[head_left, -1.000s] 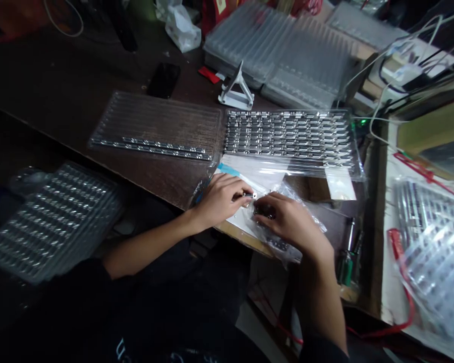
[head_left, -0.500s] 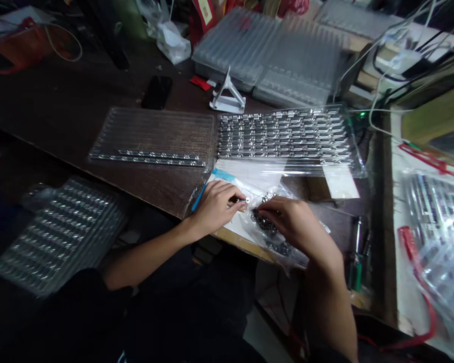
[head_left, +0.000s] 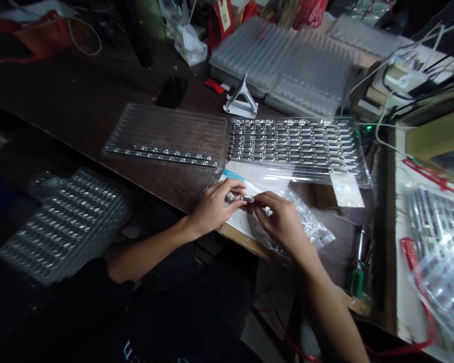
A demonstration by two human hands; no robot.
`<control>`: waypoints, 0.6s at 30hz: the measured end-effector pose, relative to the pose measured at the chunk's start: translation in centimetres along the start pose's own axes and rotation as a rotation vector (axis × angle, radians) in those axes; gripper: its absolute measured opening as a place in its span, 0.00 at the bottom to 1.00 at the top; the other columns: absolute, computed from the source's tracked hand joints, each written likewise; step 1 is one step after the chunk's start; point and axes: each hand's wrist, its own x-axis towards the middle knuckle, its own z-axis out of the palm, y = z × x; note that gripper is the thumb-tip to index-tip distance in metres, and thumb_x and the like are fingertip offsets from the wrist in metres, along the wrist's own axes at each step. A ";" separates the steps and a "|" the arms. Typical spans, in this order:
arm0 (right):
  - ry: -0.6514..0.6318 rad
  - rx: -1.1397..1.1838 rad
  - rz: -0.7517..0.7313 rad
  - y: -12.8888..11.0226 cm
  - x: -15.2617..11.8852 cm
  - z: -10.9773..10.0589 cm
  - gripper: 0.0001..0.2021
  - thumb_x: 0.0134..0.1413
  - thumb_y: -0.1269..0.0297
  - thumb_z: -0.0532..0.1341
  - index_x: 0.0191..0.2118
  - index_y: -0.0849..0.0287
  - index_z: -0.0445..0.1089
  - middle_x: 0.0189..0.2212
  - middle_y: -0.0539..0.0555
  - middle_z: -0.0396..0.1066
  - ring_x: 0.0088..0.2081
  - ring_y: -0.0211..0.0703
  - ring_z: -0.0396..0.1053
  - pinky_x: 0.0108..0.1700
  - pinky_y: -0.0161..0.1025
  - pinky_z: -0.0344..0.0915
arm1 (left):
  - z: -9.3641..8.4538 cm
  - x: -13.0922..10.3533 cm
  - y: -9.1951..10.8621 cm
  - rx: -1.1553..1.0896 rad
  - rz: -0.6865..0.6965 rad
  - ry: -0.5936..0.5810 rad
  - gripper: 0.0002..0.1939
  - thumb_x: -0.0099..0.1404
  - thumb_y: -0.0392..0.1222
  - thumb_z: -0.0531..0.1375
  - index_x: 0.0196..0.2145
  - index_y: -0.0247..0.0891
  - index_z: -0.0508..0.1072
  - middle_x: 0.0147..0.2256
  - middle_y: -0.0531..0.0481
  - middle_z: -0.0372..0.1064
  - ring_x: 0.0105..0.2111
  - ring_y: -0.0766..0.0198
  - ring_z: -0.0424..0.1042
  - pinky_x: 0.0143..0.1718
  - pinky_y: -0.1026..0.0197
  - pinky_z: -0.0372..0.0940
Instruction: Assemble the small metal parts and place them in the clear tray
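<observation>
L hand (head_left: pixel 211 205) pinching 1 connector (head_left: pixel 247 199); R hand (head_left: pixel 283 218) part-curled at its end, can't tell if gripping; L tray (head_left: pixel 170 126) only 2 rows in, R tray (head_left: pixel 278 170) mostly full

Looked like a small workshop, prob. electronics assy: dark table (head_left: pixel 71 96) w/ metal connectors (head_left: pixel 291 138) rowed up in a clear tray (head_left: pixel 272 172), a 2nd tray (head_left: pixel 170 126) part-filled, more trays (head_left: pixel 253 50) stacked behind, another loaded stack (head_left: pixel 60 227) lower L, & a green-handled screwdriver (head_left: pixel 357 275) nr the R side.
</observation>
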 end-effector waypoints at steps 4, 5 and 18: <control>-0.075 -0.177 -0.082 -0.5 -0.1 1.3 0.12 0.63 0.71 0.55 0.46 0.59 0.74 0.40 0.58 0.75 0.38 0.46 0.73 0.39 0.38 0.67 | -1.8 -0.6 -0.5 0.026 -0.022 0.002 0.18 0.62 0.34 0.66 0.49 0.38 0.68 0.40 0.48 0.77 0.42 0.63 0.77 0.47 0.61 0.70; -0.086 -0.222 -0.098 -0.5 -0.1 1.5 0.12 0.64 0.71 0.54 0.47 0.59 0.74 0.40 0.58 0.75 0.38 0.46 0.73 0.39 0.38 0.67 | -2.3 -0.7 -0.7 0.044 -0.024 0.000 0.17 0.63 0.34 0.65 0.49 0.39 0.69 0.40 0.48 0.77 0.42 0.63 0.77 0.47 0.61 0.70; -0.070 -0.375 -0.096 -1.3 0.4 0.9 0.10 0.65 0.68 0.55 0.41 0.59 0.74 0.36 0.58 0.73 0.36 0.46 0.72 0.35 0.39 0.63 | -7.6 6.5 -5.7 0.274 -0.033 -0.039 0.06 0.66 0.34 0.59 0.40 0.37 0.75 0.41 0.48 0.76 0.41 0.61 0.74 0.46 0.59 0.67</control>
